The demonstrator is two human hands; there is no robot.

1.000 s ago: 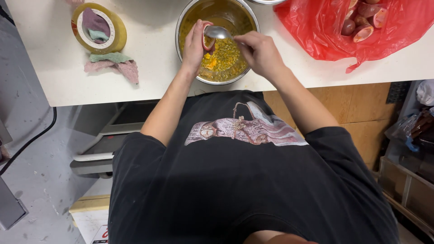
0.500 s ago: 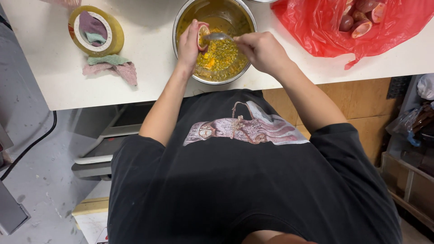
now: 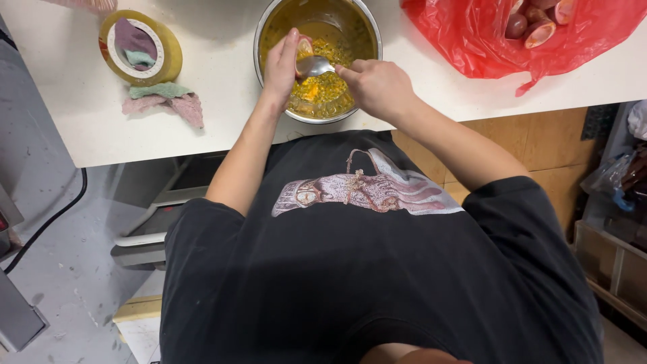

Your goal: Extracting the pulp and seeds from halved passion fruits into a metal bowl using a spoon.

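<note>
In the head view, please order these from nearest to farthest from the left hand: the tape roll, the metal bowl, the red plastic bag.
From the left hand:
1. Metal bowl, directly under the hand.
2. Tape roll, to its left on the table.
3. Red plastic bag, far to its right.

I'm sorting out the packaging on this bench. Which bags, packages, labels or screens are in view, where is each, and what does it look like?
Red plastic bag: far right of the white table, crumpled, glossy, open, with halved fruit inside.
Tape roll: far left, round, yellowish, white inner ring, cloth tucked in its core.
Printed sheet: on the floor lower left, white, mostly hidden.
No screens are visible.
</note>
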